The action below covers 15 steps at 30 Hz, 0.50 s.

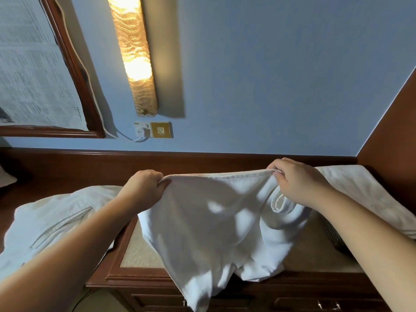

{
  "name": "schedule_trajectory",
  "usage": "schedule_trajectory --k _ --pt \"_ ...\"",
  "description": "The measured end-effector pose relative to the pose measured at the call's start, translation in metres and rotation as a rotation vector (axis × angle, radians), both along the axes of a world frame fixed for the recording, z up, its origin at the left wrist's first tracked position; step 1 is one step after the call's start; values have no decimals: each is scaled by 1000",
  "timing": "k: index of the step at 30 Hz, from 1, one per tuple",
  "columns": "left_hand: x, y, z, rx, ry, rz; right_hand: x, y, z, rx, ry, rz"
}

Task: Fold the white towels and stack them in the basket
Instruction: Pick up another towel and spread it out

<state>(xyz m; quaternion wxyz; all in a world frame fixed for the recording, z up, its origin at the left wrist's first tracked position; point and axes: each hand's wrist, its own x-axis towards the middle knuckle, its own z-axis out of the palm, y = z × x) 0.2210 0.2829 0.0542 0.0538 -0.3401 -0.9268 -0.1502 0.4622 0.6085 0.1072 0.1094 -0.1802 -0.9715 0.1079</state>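
Note:
I hold a white towel (209, 226) up by its top edge above the wooden cabinet. My left hand (144, 190) grips the left end of that edge, and my right hand (297, 181) pinches the right end, where the cloth bunches in a loose roll. The towel hangs down past the cabinet's front edge. A dark woven basket (331, 230) shows partly at the right, under my right forearm, with another white towel (364, 194) lying over its far side. More white cloth (56, 219) is heaped at the left.
The wooden cabinet (135, 275) has a beige inset top and drawers with metal handles (327, 305) below. On the blue wall behind are a lit wall lamp (135, 57), a socket with a plugged white cable (144, 131), and a wood-framed mirror (74, 64).

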Motion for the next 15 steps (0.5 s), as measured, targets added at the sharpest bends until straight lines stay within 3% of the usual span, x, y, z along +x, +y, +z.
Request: schedule_trajectory --k 4,11,15 --pt "6 7 4 128 -37 17 -3 0 7 -2 -35 -12" --pt "41 32 33 -71 -118 119 2 -1 16 30 -73 -4" --pt "66 35 42 -178 -28 149 18 0 19 9 -31 48"
